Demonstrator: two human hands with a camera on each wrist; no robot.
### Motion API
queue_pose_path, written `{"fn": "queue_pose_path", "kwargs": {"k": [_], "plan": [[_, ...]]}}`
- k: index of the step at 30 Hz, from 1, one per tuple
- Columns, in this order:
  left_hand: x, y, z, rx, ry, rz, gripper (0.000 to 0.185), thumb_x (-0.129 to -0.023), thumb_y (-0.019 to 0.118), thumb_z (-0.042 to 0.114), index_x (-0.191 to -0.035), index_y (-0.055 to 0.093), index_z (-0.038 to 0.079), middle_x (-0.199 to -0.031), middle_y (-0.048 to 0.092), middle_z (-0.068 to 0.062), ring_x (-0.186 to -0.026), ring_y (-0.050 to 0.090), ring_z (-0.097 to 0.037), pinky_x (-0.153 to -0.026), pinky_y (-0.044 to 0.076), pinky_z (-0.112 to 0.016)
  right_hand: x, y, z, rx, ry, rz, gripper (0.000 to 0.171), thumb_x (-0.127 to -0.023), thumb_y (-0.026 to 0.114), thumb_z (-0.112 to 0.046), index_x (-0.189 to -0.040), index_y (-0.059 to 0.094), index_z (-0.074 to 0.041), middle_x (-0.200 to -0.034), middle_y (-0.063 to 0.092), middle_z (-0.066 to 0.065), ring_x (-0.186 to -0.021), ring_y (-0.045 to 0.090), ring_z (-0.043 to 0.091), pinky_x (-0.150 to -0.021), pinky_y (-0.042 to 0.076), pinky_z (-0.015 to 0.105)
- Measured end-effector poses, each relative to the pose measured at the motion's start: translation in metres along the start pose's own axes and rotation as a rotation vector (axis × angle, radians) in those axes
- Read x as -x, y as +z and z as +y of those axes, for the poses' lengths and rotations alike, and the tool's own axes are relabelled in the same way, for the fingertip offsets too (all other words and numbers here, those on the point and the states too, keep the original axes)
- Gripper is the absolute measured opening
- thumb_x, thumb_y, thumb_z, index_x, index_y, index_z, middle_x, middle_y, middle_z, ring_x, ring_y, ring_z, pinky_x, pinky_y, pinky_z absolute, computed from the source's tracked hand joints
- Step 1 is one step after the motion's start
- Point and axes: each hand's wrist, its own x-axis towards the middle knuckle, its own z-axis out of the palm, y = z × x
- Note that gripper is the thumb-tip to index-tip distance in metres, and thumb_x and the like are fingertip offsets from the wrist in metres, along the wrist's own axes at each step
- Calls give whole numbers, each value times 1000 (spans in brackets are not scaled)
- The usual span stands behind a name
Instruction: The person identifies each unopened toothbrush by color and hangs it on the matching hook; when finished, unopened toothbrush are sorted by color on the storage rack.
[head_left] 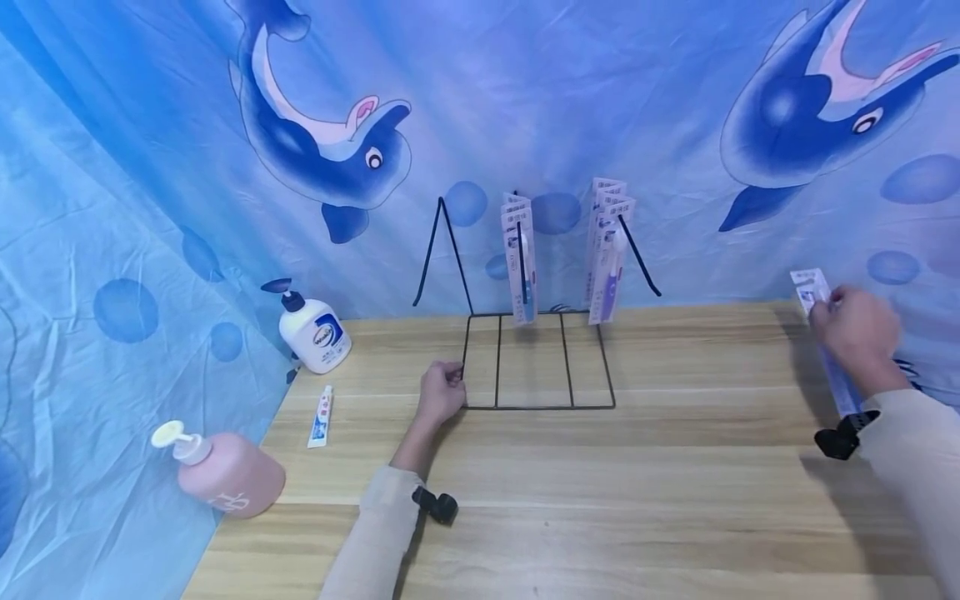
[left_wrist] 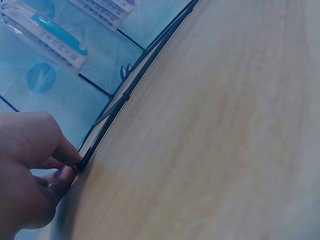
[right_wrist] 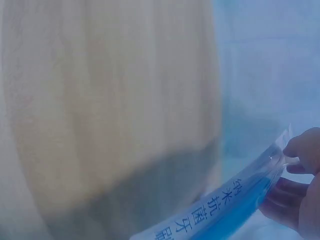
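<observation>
My left hand pinches the front left corner of a black wire rack between thumb and fingers; the left wrist view shows the same grip on the rack's wire. Packaged toothbrushes hang from the rack's prongs in two groups, a middle group and a right group; the left prong bears nothing. Far to the right, my right hand holds another packaged toothbrush by its upper part. In the right wrist view, this toothbrush pack shows a blue handle.
On the left of the wooden table stand a white pump bottle and a pink pump bottle. A small toothpaste tube lies between them. A blue dolphin-print curtain hangs behind the table and along its left side.
</observation>
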Motion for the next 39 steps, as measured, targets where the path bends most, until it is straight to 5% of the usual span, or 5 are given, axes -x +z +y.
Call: {"fn": "queue_pose_path", "kwargs": {"k": [12,21,29,35,39], "plan": [[2,-1,-1,-23,-7,0,43,-77,53,-14,-119,64,-11,-98,61,-15,-89,59,-26,-77,56,-33,37,-53,-97,-114,-272,313,37,-93,54,-24,-109,64,8,-97,65,34,-67,59,48,-44,31,37],[3,-2,-1,-18,-3,3,44,-76,53,-15,-119,65,-12,-97,61,-16,-87,58,-25,-73,54,-30,95,-85,-176,-189,-600,531,27,-88,65,-17,-100,69,7,-87,69,27,-61,66,39,-54,29,6],[1,-1,-1,2,-3,2,44,-76,53,-15,-119,65,-11,-97,60,-15,-85,57,-24,-69,51,-26,138,-91,-220,-295,-712,531,23,-82,69,-14,-95,70,5,-80,68,21,-58,65,34,-61,33,-4],[0,0,-2,-1,-18,-16,46,-77,52,-15,-122,63,-11,-98,59,-15,-86,57,-24,-72,53,-29,160,-74,-251,-371,-820,480,21,-80,71,-11,-94,67,4,-81,67,17,-55,63,24,-43,52,24],[0,0,-3,-10,-11,-12,46,-76,53,-15,-121,64,-11,-97,59,-15,-86,58,-24,-75,55,-32,170,-56,-272,-426,-857,392,19,-80,72,-6,-96,65,3,-85,68,15,-60,64,19,-45,53,25]]}}
